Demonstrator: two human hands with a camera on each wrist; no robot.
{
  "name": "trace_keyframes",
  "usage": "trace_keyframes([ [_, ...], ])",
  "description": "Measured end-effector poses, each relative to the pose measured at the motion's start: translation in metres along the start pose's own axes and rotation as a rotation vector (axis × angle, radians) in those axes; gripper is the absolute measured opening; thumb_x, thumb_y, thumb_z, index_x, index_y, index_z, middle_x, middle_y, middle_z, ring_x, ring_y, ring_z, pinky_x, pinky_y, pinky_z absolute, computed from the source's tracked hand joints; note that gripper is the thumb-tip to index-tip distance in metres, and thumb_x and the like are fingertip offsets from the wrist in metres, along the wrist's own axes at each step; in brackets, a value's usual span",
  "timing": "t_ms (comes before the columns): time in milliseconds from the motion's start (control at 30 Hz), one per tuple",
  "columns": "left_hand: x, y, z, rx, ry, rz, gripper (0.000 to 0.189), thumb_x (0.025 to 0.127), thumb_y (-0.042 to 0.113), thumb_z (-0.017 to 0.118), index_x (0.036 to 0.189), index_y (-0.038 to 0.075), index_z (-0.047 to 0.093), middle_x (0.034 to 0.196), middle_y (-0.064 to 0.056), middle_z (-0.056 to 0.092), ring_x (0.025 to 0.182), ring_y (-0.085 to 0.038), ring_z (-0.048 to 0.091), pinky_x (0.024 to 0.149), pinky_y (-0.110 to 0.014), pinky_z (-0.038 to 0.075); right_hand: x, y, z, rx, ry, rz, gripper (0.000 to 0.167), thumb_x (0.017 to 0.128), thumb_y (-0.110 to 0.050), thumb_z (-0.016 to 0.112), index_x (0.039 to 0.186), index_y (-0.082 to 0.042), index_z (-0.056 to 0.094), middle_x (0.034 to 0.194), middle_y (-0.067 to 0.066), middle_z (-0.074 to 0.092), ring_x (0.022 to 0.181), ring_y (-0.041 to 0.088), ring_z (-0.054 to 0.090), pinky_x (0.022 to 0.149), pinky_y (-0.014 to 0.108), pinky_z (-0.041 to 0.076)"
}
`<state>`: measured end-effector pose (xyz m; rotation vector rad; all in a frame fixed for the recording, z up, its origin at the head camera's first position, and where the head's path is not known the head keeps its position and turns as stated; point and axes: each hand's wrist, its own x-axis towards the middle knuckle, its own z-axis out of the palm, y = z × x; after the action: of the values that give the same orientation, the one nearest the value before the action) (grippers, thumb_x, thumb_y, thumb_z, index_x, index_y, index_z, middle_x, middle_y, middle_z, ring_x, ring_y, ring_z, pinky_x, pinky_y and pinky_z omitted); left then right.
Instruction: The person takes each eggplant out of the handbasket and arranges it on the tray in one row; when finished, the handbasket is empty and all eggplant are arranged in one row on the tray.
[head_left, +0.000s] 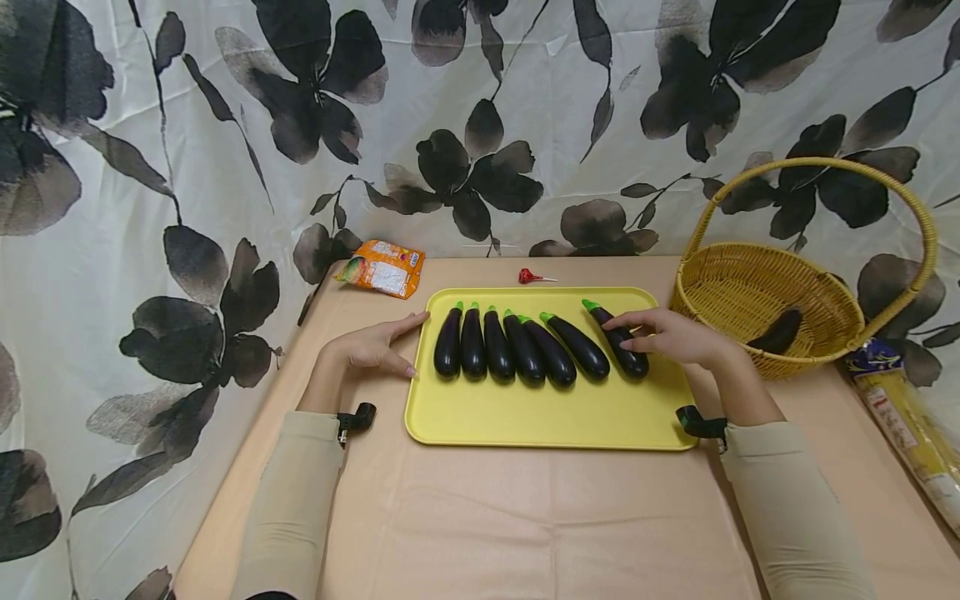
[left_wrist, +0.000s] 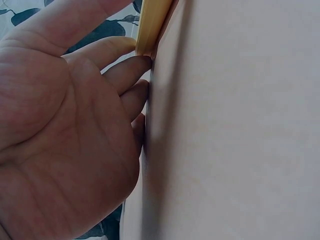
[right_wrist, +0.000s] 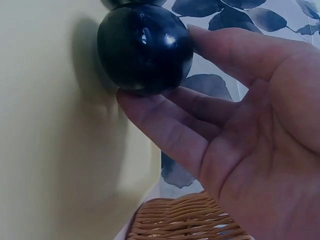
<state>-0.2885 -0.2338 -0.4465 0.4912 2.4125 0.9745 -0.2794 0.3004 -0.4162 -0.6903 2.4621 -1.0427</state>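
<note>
Several dark purple eggplants with green stem ends lie in a row on a yellow tray (head_left: 540, 421). My right hand (head_left: 671, 333) is at the rightmost eggplant (head_left: 626, 354), which lies a little apart from the others. In the right wrist view that eggplant's rounded end (right_wrist: 145, 55) sits between thumb and fingers, pinched by my right hand (right_wrist: 240, 115). My left hand (head_left: 375, 346) touches the tray's left edge, thumb and fingers spread. Seen from the left wrist, the fingertips of my left hand (left_wrist: 75, 120) meet the tray's side (left_wrist: 152, 25).
A wicker basket (head_left: 750, 279) with a tall handle stands right of the tray, a dark eggplant (head_left: 778, 332) inside. An orange packet (head_left: 386, 268) and a small red-headed item (head_left: 531, 276) lie behind the tray. A long yellow packet (head_left: 907, 425) is at the far right.
</note>
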Motion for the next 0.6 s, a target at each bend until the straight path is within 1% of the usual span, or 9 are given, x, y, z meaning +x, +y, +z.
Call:
trace_keyframes([
  [300, 0.0001, 0.0000, 0.0002, 0.013, 0.004, -0.007, 0.125, 0.070, 0.040, 0.097, 0.168, 0.026, 0.021, 0.176, 0.001, 0.012, 0.163, -0.024, 0.006, 0.132, -0.053, 0.007, 0.0029, 0.0035, 0.0018, -0.021, -0.021, -0.002, 0.043, 0.103, -0.018, 0.066, 0.145, -0.011, 0.062, 0.154, 0.019, 0.052, 0.140, 0.036, 0.046, 0.112, 0.053, 0.039],
  [433, 0.0003, 0.0002, 0.0002, 0.009, 0.005, -0.008, 0.125, 0.069, 0.040, 0.097, 0.168, 0.026, 0.021, 0.176, 0.001, 0.012, 0.163, -0.024, 0.006, 0.132, -0.052, 0.007, 0.0039, 0.0034, 0.0030, -0.031, -0.028, -0.017, 0.043, 0.103, -0.020, 0.066, 0.145, -0.011, 0.062, 0.153, 0.018, 0.054, 0.134, 0.032, 0.049, 0.107, 0.047, 0.042],
  [500, 0.0004, 0.0004, 0.0004, 0.011, 0.004, -0.007, 0.125, 0.070, 0.041, 0.097, 0.168, 0.026, 0.021, 0.176, 0.001, 0.012, 0.163, -0.024, 0.006, 0.132, -0.052, 0.007, 0.0041, 0.0028, 0.0035, -0.045, -0.030, -0.026, 0.043, 0.103, -0.021, 0.066, 0.145, -0.011, 0.062, 0.152, 0.017, 0.055, 0.129, 0.031, 0.051, 0.104, 0.045, 0.043],
  [600, 0.0005, 0.0007, 0.0003, 0.012, 0.003, -0.003, 0.125, 0.070, 0.040, 0.097, 0.168, 0.025, 0.021, 0.176, 0.001, 0.013, 0.163, -0.024, 0.006, 0.132, -0.052, 0.007, 0.0045, 0.0015, 0.0047, -0.068, -0.032, -0.038, 0.043, 0.104, -0.022, 0.065, 0.146, -0.011, 0.061, 0.151, 0.017, 0.056, 0.127, 0.030, 0.052, 0.102, 0.044, 0.044],
])
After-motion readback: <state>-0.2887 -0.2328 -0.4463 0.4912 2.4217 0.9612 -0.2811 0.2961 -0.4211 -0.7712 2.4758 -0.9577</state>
